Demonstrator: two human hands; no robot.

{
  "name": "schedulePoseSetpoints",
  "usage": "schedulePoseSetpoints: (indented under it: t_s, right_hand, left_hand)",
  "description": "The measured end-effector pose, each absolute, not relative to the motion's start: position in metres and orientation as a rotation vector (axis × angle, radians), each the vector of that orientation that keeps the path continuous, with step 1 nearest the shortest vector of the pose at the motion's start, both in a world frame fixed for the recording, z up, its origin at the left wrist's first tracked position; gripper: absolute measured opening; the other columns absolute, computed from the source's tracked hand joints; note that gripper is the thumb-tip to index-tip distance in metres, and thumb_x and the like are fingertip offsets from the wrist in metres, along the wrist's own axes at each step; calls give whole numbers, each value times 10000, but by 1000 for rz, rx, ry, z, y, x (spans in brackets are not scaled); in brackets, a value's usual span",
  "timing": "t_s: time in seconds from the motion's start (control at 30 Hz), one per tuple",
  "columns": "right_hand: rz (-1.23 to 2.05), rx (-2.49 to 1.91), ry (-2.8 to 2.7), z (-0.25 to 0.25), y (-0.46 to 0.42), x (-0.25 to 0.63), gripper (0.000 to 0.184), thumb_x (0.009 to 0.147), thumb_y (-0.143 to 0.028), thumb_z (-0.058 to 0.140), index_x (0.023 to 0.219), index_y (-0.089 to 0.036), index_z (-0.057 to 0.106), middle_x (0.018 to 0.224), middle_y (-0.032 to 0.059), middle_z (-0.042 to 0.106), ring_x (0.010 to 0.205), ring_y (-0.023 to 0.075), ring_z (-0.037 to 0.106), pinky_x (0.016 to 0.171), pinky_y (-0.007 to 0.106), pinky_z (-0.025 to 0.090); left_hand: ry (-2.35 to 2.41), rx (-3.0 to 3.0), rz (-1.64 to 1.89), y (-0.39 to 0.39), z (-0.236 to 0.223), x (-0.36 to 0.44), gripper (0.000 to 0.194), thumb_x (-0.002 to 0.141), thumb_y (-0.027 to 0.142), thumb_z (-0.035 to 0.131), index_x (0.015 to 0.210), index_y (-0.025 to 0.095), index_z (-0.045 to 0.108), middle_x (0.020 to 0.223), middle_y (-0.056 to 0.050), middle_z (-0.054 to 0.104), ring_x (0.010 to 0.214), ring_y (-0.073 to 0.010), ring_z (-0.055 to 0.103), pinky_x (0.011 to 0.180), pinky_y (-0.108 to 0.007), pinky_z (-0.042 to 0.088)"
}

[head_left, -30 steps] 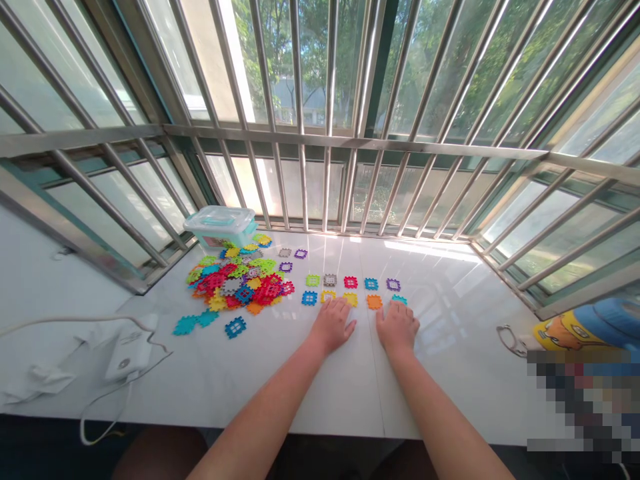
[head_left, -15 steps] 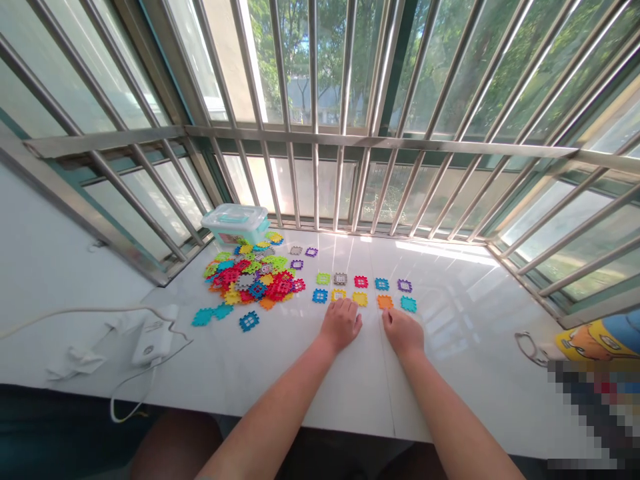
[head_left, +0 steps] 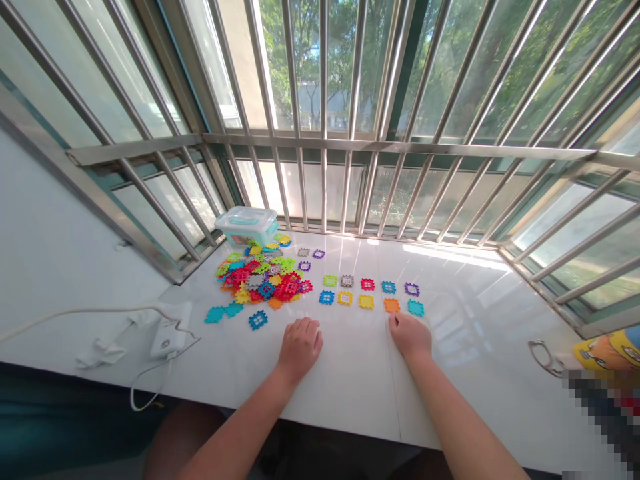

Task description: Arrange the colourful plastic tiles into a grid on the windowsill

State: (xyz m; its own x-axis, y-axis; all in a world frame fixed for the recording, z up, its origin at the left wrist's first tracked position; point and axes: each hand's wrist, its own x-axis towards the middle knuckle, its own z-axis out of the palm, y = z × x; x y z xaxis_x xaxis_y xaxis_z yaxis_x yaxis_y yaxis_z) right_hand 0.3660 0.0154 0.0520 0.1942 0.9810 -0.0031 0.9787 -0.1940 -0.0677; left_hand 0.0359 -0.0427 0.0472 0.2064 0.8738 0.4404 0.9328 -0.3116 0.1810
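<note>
My left hand (head_left: 301,345) lies on the white table, palm down, fingers stretched out and holding nothing I can see. It is to the right of a loose blue windowed tile (head_left: 259,320) and below the tile rows. My right hand (head_left: 411,335) is closed, its knuckles just below an orange notched tile (head_left: 391,305); whatever its curled fingers may hold is hidden. Two rows of notched plastic tiles lie ahead, among them a yellow tile (head_left: 367,302), a turquoise tile (head_left: 415,307), a red tile (head_left: 367,285) and a purple tile (head_left: 412,289).
A mixed heap of coloured tiles (head_left: 265,280) sits at the left, before a lidded clear box (head_left: 247,225). A power strip (head_left: 169,333) with white cables lies further left. Metal bars (head_left: 324,187) line the table's back. At right is a yellow cartoon-print object (head_left: 603,350).
My left hand has drawn back and to the left, away from the yellow tiles, uncovering them. My right hand stays below the orange tile. The whole view has shifted slightly.
</note>
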Motion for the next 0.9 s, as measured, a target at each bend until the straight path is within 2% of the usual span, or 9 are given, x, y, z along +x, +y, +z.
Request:
schedulePoseSetpoints:
  t_s: [0.17, 0.3, 0.5, 0.73, 0.9]
  right_hand:
    - [87, -2386, -1957, 54, 15, 366, 493, 1081, -408, 364, 925, -231, 797, 975, 96, 780, 836, 203, 701, 708, 280, 398]
    - [90, -2385, -1954, 55, 15, 367, 479, 1075, -400, 381, 915, -230, 799, 959, 94, 776, 830, 204, 694, 699, 277, 388]
    - [103, -2398, -1932, 55, 16, 367, 474, 1069, -403, 384, 908, -245, 801, 966, 83, 771, 834, 204, 682, 683, 272, 375]
    - [123, -2399, -1926, 58, 15, 366, 476, 1062, -401, 382, 915, -243, 807, 974, 89, 769, 833, 201, 674, 673, 278, 362]
    - [115, -2389, -1923, 57, 16, 367, 460, 1061, -397, 395, 890, -232, 789, 964, 78, 773, 821, 195, 677, 648, 273, 333]
  left_hand:
    - [-1972, -2072, -702, -60, 40, -65, 153, 975, 258, 564, 1095, 215, 648, 1105, -104, 696, 1032, -289, 634, 901, -415, 456]
    - [-2258, -1744, -808, -65, 32, -117, 188, 956, 337, 573, 1090, 225, 642, 1173, -113, 682, 1121, -319, 623, 996, -437, 466]
    - [-2611, -1231, -970, -39, 36, -148, 308, 956, 369, 542, 1198, 200, 630, 1258, -148, 650, 1213, -334, 600, 1046, -473, 469]
    - [-2483, -1332, -947, -6, 33, -172, 326, 960, 300, 507, 1224, 171, 648, 1421, -172, 573, 1365, -326, 491, 1186, -482, 352]
    - [-2598, -1258, -939, 17, 36, -181, 360, 970, 266, 497, 1262, 143, 669, 1486, -193, 561, 1378, -358, 480, 1148, -516, 377]
